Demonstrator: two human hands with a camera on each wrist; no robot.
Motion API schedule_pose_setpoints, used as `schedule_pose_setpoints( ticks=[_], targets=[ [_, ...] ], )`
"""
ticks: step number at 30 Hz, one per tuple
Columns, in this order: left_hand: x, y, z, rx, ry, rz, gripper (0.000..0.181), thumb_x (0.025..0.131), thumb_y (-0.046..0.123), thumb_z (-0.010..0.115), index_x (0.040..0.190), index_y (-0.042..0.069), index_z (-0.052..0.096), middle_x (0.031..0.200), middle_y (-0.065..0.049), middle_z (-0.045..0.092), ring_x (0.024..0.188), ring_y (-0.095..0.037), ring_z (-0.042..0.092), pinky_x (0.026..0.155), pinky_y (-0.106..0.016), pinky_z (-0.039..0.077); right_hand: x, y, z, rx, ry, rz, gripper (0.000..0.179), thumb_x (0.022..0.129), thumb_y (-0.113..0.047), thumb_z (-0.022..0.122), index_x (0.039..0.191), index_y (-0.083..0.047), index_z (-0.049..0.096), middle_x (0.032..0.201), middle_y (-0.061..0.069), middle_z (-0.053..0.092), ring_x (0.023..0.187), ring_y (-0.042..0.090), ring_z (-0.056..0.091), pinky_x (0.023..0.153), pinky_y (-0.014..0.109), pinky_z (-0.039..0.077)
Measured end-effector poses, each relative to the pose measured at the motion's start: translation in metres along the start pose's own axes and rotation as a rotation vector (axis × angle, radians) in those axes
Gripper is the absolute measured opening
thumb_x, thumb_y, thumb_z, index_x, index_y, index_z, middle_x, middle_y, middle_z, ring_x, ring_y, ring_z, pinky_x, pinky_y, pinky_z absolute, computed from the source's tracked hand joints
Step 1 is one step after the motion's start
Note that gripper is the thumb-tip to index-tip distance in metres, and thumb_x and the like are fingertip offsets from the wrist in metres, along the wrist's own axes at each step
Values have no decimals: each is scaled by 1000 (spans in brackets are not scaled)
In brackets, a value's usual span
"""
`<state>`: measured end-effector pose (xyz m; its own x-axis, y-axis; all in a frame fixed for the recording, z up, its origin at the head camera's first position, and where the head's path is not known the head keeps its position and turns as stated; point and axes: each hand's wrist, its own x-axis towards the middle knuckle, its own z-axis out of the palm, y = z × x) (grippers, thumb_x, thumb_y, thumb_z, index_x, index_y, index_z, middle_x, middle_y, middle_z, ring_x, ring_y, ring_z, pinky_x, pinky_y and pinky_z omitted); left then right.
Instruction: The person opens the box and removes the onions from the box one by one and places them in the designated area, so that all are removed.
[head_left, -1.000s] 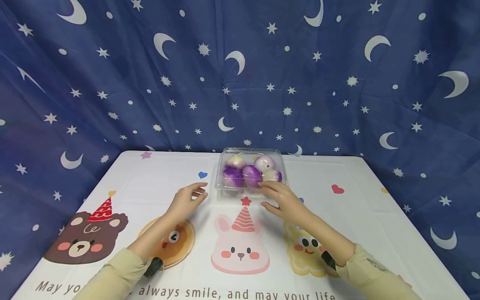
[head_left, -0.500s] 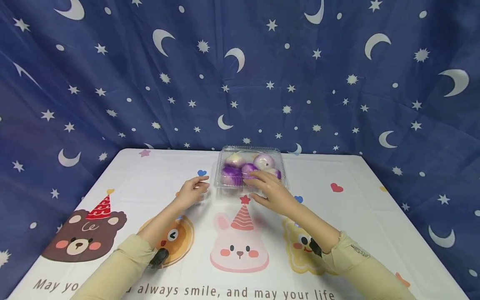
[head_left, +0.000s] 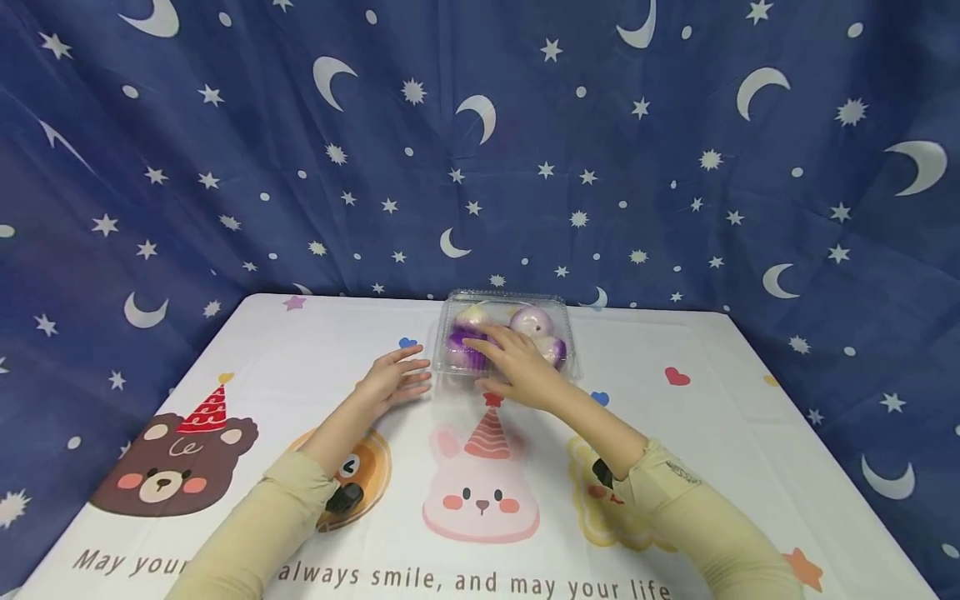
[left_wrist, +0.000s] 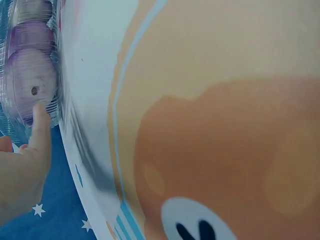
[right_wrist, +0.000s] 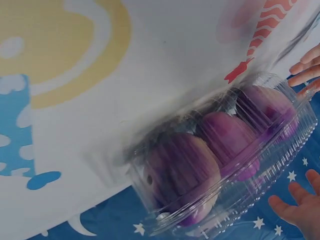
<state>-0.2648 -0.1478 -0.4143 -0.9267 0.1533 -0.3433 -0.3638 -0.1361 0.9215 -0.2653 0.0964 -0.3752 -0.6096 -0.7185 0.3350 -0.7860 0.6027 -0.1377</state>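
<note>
A clear plastic clamshell box (head_left: 567,333) holds several purple-and-white onions (head_left: 532,321) and stands at the table's far edge, its lid over them. Just left of it is my left hand (head_left: 388,382), fingers extended toward its side with a small gap in the head view. My right hand (head_left: 521,364) is in front of the box, its fingers reaching over the front and hiding part of the onions. Whether its fingertips touch the lid I cannot tell. In the right wrist view, the spread right-hand fingers (right_wrist: 299,192) appear apart from the box. Neither hand grips anything.
A white tablecloth (head_left: 480,492) printed with cartoon faces and lettering covers the table. Directly behind the box hangs a dark blue curtain (head_left: 517,225) with moons and stars. Black wrist cameras (head_left: 345,498) sit by the sleeves.
My right hand has moved left along the front of the box, covering the middle onion. My left hand has shifted slightly right and forward, its fingers straighter. The box stays in place.
</note>
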Motion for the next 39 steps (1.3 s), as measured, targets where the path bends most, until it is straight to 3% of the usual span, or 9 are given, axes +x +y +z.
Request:
schedule_pose_setpoints(
  ticks=[6,13,18,23,28,33,36,39],
  targets=[
    [8,8,10,-43,-45,-27,49,101,2,33,149,3,23,150,-23,30,137,-36,35,106,-39,38,14,3,-3,4,-1,-9,58,85,-27,69,137,-13,47,146,15,40,134,33,38,107,56,33],
    [11,10,16,-79,-90,-46,48,101,2,32,148,2,25,151,-22,27,136,-36,35,110,-41,35,30,3,1,15,-56,6,55,88,-27,67,137,-13,48,147,16,39,138,31,34,111,55,30],
    [10,9,17,-118,-84,-45,48,101,3,35,147,1,26,132,-13,43,111,-20,52,107,-34,39,41,0,8,-24,-83,16,55,87,-28,67,137,-15,48,145,15,42,136,30,38,111,51,32],
    [11,3,16,-212,-68,-63,51,98,-2,40,147,-2,25,108,-5,49,88,-10,57,87,-21,53,47,-6,16,-66,-118,8,49,85,-29,69,130,-15,56,141,18,46,131,34,44,106,53,38],
    [12,-3,18,-279,-76,-85,52,98,-3,39,147,-3,22,105,-7,48,85,-9,58,80,-18,54,48,-11,22,-99,-117,10,42,82,-30,72,121,-16,63,135,17,52,122,37,51,98,54,45],
    [8,-3,18,-289,-119,-89,53,99,-3,34,149,-2,17,124,-15,45,81,-8,62,80,-17,54,49,-14,28,-126,-85,43,38,77,-29,78,111,-17,66,127,12,55,107,34,60,89,49,52],
    [5,-2,17,-298,-123,-102,54,99,-3,35,150,0,16,130,-16,47,82,-10,64,87,-19,53,51,-17,33,-172,-62,19,35,75,-29,79,106,-17,68,117,10,57,95,31,63,82,43,55],
    [8,-4,14,-277,-108,-85,54,98,-3,40,148,0,21,123,-13,56,94,-14,66,97,-23,48,54,-18,35,-221,-21,-22,29,74,-28,79,99,-17,70,105,9,59,83,26,64,74,38,56]
  ],
)
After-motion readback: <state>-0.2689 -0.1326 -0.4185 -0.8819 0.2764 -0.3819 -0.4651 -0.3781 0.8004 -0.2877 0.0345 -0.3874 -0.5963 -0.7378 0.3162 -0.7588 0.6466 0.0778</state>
